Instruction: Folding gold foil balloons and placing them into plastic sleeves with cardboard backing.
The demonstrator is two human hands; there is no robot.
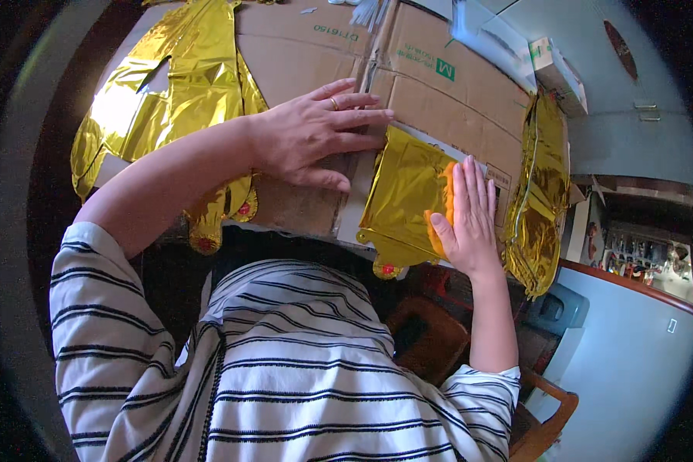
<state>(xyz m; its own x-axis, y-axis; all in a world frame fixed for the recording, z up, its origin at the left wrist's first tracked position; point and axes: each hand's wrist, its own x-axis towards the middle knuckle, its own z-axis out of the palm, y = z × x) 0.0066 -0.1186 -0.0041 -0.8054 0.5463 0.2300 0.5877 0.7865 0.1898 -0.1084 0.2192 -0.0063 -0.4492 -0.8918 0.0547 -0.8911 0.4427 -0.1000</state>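
Observation:
A flat, folded gold foil piece [405, 183], like an uninflated foil balloon, lies on the cardboard with a round red spot on its lower tab. An orange piece with a wavy edge [445, 185] shows along its right side, partly under my right hand [471, 215]. That hand lies flat there, its fingers straight and close together. My left hand [316, 135] is spread out over the cardboard, fingertips near the foil's upper left corner, and it grips nothing. A ring is on one of its fingers. What lies beneath both palms is hidden.
Flattened brown cardboard [454, 100] covers the table. Larger gold foil sheets [200, 92] hang over its left edge, and more gold foil [543, 192] drapes over the right. A small box [556, 73] stands at the upper right. A wooden chair [550, 423] is below the table.

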